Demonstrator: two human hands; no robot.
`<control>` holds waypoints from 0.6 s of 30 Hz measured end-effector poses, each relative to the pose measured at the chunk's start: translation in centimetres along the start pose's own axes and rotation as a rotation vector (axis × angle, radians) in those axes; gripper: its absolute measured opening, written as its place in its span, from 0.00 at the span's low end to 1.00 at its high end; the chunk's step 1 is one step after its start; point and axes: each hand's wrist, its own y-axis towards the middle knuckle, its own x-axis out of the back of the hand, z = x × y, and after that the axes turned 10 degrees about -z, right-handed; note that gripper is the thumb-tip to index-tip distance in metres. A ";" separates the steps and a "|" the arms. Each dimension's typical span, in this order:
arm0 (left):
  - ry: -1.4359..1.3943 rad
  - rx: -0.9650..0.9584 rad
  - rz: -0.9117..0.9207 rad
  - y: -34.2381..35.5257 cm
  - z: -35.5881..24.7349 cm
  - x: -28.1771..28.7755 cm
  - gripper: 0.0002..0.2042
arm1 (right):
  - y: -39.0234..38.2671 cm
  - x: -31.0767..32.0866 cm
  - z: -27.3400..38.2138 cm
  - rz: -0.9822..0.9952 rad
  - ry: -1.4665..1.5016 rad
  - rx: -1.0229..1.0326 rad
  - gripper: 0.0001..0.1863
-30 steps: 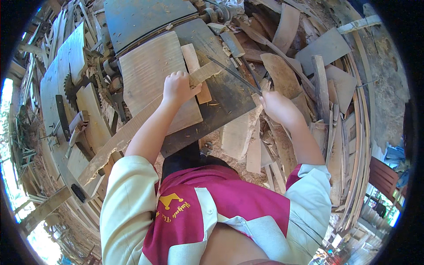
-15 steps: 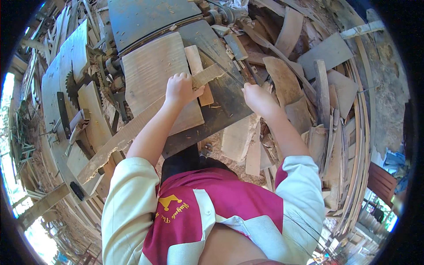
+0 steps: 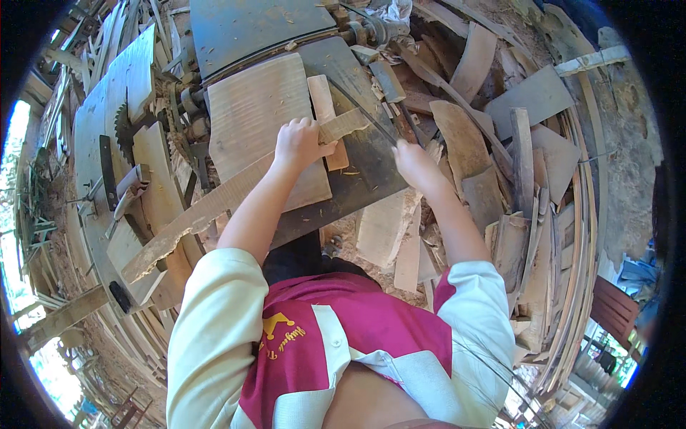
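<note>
My left hand (image 3: 297,145) is closed over a long, thin wooden strip (image 3: 193,218) with one ragged edge, its thumb pointing right. The strip slants from the lower left up to the right, across a wide flat board (image 3: 257,107) and a narrow wood piece (image 3: 323,100). Both lie on a dark machine table (image 3: 357,193). To the right, my right hand (image 3: 416,166) is closed round the near end of a thin dark rod (image 3: 361,109). The rod's far end reaches up beside the narrow wood piece.
At the left, a circular saw blade (image 3: 123,136) stands up through a worn saw table (image 3: 93,157), with a wooden-handled tool (image 3: 132,187) lying close by. Offcuts (image 3: 464,136) are heaped along the right. Behind the board is another blue-grey machine plate (image 3: 261,32).
The machine and boards appear slightly farther right in the view. Both hands keep their grips, with little movement against the wood strip and the rod.
</note>
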 end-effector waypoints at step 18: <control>-0.001 -0.009 0.002 -0.2 0.2 -0.1 0.23 | -7.8 7.2 -1.7 0.147 -0.178 -0.151 0.15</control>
